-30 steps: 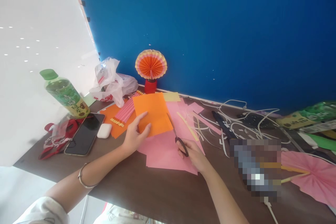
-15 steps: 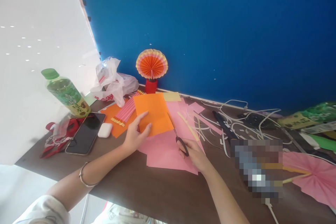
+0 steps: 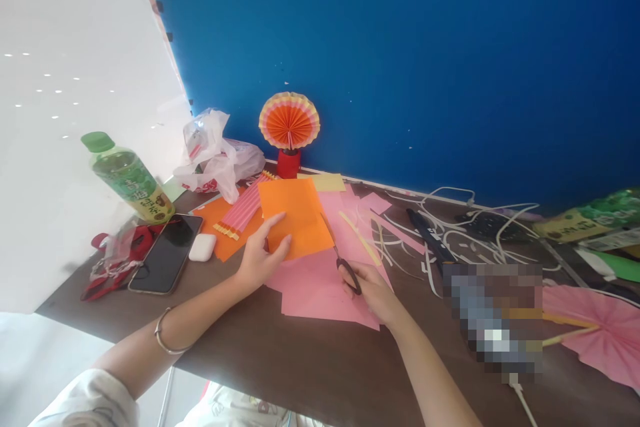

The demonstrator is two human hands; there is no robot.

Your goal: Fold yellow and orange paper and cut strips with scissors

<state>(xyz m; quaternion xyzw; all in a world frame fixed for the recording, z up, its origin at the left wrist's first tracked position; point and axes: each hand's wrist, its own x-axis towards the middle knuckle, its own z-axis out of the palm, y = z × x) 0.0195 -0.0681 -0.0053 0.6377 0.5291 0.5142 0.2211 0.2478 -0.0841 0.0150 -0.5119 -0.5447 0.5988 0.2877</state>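
Observation:
My left hand (image 3: 264, 252) grips the left edge of an orange sheet of paper (image 3: 295, 213), thumb and fingers on its face. In my right hand (image 3: 367, 287) is a pair of dark-handled scissors (image 3: 349, 273), its blades along the sheet's right edge. Pink paper sheets (image 3: 325, 290) lie beneath on the table. Behind the orange sheet is a pale yellow piece (image 3: 329, 182). Thin yellow strips (image 3: 361, 238) and a small pink piece (image 3: 375, 203) lie to the right.
Left are a green-capped bottle (image 3: 131, 177), a phone (image 3: 167, 255), a white case (image 3: 203, 247) and a pleated pink strip (image 3: 245, 205). A round paper fan (image 3: 289, 121) stands at the back beside a plastic bag (image 3: 215, 153). White cables (image 3: 505, 213) and a pink fan (image 3: 605, 330) lie right.
The view has shifted very slightly, moving the things a little to the right in the picture. Both hands keep their holds on the orange paper and the scissors.

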